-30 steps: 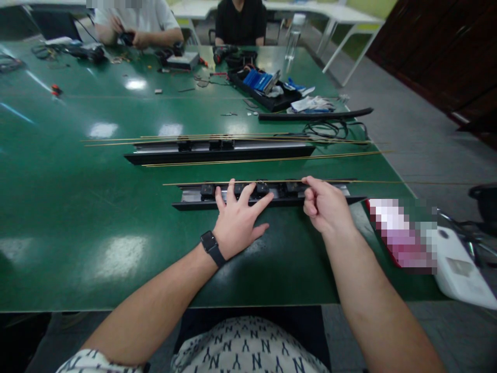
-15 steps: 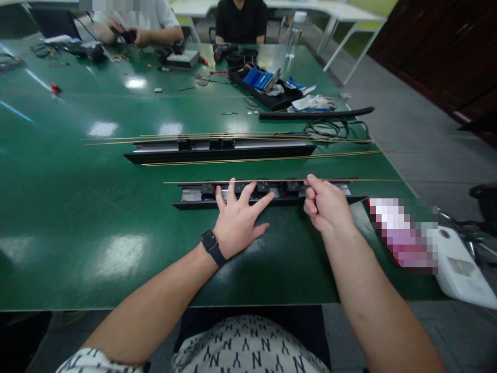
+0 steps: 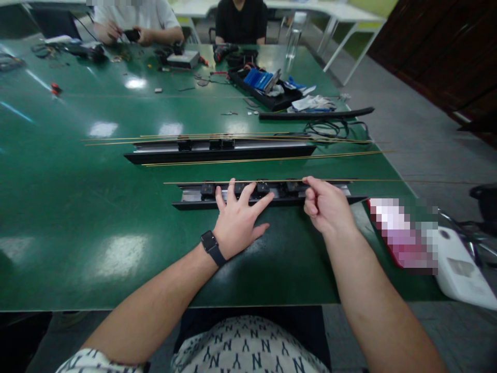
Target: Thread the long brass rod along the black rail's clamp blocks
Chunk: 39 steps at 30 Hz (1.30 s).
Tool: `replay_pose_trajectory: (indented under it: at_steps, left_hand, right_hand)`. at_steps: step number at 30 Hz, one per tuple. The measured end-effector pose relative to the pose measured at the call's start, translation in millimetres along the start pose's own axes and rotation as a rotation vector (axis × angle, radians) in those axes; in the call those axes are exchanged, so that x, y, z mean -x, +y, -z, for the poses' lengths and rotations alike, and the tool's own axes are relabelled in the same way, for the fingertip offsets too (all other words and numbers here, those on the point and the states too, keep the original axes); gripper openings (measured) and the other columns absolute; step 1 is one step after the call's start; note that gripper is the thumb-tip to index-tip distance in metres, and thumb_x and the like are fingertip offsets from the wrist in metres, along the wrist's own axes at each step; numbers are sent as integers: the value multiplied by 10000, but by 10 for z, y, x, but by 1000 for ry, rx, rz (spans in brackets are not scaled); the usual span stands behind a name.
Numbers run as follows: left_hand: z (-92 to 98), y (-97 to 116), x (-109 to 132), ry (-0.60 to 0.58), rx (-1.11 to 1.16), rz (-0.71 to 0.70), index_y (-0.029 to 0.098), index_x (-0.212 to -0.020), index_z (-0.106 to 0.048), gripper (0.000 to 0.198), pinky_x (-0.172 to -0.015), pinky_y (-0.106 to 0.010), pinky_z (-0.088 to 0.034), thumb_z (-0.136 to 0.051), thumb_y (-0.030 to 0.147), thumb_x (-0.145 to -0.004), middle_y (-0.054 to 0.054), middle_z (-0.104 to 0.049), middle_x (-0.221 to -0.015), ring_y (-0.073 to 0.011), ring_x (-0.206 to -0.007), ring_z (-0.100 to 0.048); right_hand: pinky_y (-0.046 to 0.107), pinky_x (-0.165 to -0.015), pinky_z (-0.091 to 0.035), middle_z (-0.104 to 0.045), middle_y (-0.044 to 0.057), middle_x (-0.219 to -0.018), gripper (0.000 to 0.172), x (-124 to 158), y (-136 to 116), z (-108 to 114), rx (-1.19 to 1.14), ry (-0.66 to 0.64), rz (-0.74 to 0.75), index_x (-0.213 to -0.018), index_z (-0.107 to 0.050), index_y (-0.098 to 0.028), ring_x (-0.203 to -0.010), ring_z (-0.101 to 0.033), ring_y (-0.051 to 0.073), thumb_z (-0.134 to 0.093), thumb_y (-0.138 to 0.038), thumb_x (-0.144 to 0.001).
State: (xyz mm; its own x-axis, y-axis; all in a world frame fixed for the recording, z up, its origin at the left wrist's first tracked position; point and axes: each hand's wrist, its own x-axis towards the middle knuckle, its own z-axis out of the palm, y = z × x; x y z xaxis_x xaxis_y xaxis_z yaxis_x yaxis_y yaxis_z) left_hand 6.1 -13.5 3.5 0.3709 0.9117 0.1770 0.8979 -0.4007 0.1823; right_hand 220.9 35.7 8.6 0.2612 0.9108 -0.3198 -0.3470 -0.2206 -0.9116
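Observation:
A short black rail (image 3: 194, 199) with several black blocks on it lies near the front of the green table (image 3: 77, 207). My left hand (image 3: 237, 220), with a black watch on the wrist, lies open with spread fingers pressing on the rail's middle. A thin brass rod (image 3: 186, 182) runs along the rail's far edge and sticks out past the table to the right. My right hand (image 3: 325, 205) is closed in a pinch on this rod near the rail's right part.
A longer black rail (image 3: 217, 150) with more brass rods (image 3: 272, 158) lies farther back. Beyond are a black tray of blue parts (image 3: 264, 88), a black strip (image 3: 314, 114), cables and a clear bottle (image 3: 292, 39). Two people sit at the far edge. A white device (image 3: 458, 269) lies at the right.
My right hand shifted very slightly along the brass rod and back. My left hand stayed still on the rail.

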Motion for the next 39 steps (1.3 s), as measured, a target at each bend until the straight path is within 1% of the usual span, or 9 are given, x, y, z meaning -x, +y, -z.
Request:
replay_pose_trajectory:
  at_steps: [4,9,14,17,24,27,30,39]
  left_hand:
    - [-2,2,4,4,-3,-5,452,-1506,-453,746,-1133,-806,-129,-759,476,-826,-58,-348,-1624,-530,-1492,-172]
    - [0,6,5,4,-3,-2,455,-1505,-454,742,-1133,-804,-132,-757,477,-828,-58,-353,-1619,-529,-1491,-176]
    - [-2,6,3,6,2,3,461,-1501,-457,744,-1140,-799,-124,-762,476,-823,-53,-350,-1620,-520,-1496,-169]
    - [2,5,3,5,3,1,458,-1502,-456,739,-1141,-798,-122,-757,475,-827,-54,-351,-1619,-518,-1497,-169]
    - [-2,3,5,6,3,0,456,-1502,-458,741,-1137,-801,-127,-759,472,-825,-55,-354,-1619,-523,-1494,-175]
    - [-5,3,7,6,1,4,460,-1501,-458,746,-1144,-794,-121,-765,473,-821,-54,-353,-1619,-515,-1501,-167]
    - [-3,3,6,4,1,4,460,-1502,-457,748,-1144,-794,-125,-765,473,-821,-54,-351,-1621,-516,-1499,-172]
    - [2,5,5,8,-2,-4,454,-1502,-458,742,-1137,-802,-128,-760,472,-824,-56,-350,-1621,-526,-1494,-175]
  right_hand:
    - [151,-247,-232,-500,-72,-492,182,-6,9,1,4,2,15,-847,-652,-161,-279,-357,43,-780,-276,-788]
    - [150,-245,-229,-493,-70,-492,212,-13,19,-13,16,34,23,-786,-611,-172,-272,-358,43,-781,-293,-817]
    - [151,-244,-227,-483,-72,-483,259,-12,12,-31,31,56,19,-775,-584,-180,-261,-349,44,-791,-327,-825]
    - [153,-245,-227,-491,-70,-483,249,-13,11,-26,32,49,21,-782,-595,-174,-264,-352,45,-789,-325,-821]
    - [159,-250,-224,-510,-65,-489,153,-7,8,-1,13,14,23,-831,-651,-159,-273,-349,45,-746,-278,-813]
    - [161,-248,-220,-508,-67,-489,171,-2,7,-1,9,-3,22,-857,-665,-157,-273,-352,47,-762,-278,-787]
    - [161,-247,-218,-501,-71,-491,191,3,9,-6,9,-1,25,-842,-648,-163,-268,-353,47,-783,-284,-781]
    - [155,-244,-225,-486,-69,-478,198,-15,18,-24,14,43,23,-773,-613,-163,-266,-354,44,-757,-279,-845]
